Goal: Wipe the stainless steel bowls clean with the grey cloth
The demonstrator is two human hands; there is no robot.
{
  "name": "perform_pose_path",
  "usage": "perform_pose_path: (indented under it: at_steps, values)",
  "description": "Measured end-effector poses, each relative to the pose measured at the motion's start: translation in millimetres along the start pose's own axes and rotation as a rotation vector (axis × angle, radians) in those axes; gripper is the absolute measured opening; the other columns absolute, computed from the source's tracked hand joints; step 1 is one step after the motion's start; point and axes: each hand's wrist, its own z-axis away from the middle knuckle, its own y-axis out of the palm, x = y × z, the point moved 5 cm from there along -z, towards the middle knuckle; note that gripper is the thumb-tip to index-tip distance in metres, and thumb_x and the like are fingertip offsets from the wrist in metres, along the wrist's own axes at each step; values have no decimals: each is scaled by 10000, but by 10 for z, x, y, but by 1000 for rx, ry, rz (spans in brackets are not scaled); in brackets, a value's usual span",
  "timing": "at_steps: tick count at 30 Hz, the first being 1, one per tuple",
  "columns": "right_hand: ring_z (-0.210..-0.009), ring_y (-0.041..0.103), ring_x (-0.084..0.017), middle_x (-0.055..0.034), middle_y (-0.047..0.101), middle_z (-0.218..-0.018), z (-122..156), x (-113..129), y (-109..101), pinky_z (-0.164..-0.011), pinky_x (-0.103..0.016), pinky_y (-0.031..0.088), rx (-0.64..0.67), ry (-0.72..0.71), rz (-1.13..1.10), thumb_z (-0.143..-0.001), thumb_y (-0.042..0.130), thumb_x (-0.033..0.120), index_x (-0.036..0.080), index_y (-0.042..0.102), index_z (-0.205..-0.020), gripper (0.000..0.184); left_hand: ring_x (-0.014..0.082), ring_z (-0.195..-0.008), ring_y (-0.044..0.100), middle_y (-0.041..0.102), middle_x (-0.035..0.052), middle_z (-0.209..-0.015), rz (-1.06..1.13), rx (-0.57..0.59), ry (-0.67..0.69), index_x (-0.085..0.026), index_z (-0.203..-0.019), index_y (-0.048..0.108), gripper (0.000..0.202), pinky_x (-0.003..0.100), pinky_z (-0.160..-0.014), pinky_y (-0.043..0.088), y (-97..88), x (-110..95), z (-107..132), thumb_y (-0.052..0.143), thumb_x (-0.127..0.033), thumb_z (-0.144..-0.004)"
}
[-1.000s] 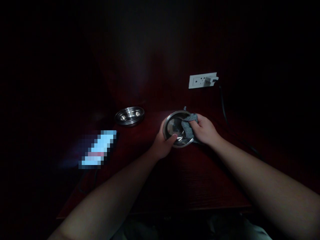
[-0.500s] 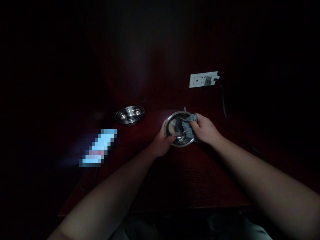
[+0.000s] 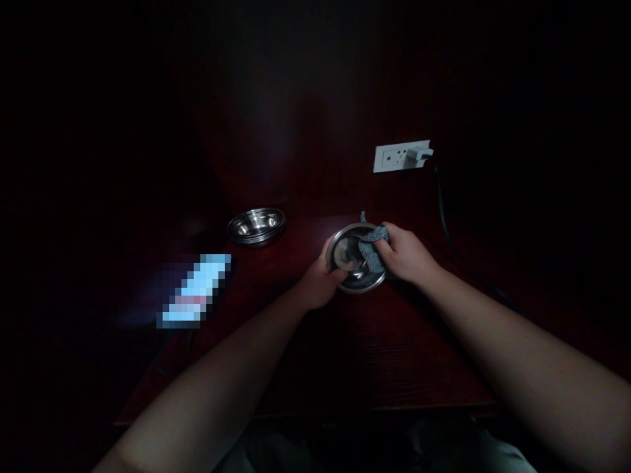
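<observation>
A shiny steel bowl is held tilted over the table, its inside facing me. My left hand grips its left side, thumb over the rim and fingers behind. At the bowl's right side, my right hand is closed on a grey woven cloth, which lies against the inner wall and over the rim. Part of the cloth shows behind the bowl's top edge. The fingers of my right hand are mostly hidden behind the cloth and bowl.
Several stacked steel bowls stand at the back left. A lit, blurred-out screen lies on the left of the dark red table. On the back wall a white socket holds a plug, with a dark cable running down to the right.
The bowl has shifted very slightly down and to the right in my hands. Both hands keep their grips, and the cloth stays at the bowl's right side.
</observation>
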Motion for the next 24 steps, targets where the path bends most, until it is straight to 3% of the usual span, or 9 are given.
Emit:
perform_pose_path:
  at_steps: [11,18,24]
  values:
    - [-616,546,-161,-8,592,-678,0,-14,39,-569,-262,375,13,3,-76,-847,470,294,212,493,-748,130,290,-1256,481,507,138,-1369,-51,-26,8,-200,-1418,279,770,488,-1076,350,32,6,44,671,-268,-758]
    - [-716,582,-176,-35,652,-786,-13,-28,15,-636,-273,429,-191,66,-332,-872,459,357,183,586,-805,225,290,-1389,304,292,150,-1516,-85,-88,205,-221,-1469,128,870,463,-1151,246,66,-189,74,660,-350,-792]
    - [-715,587,-183,-37,656,-786,-2,-63,106,-644,-290,436,-145,132,-396,-871,468,395,184,601,-802,259,280,-1332,388,388,161,-1446,-165,-93,203,-203,-1459,142,814,478,-1133,271,35,-152,66,631,-332,-822]
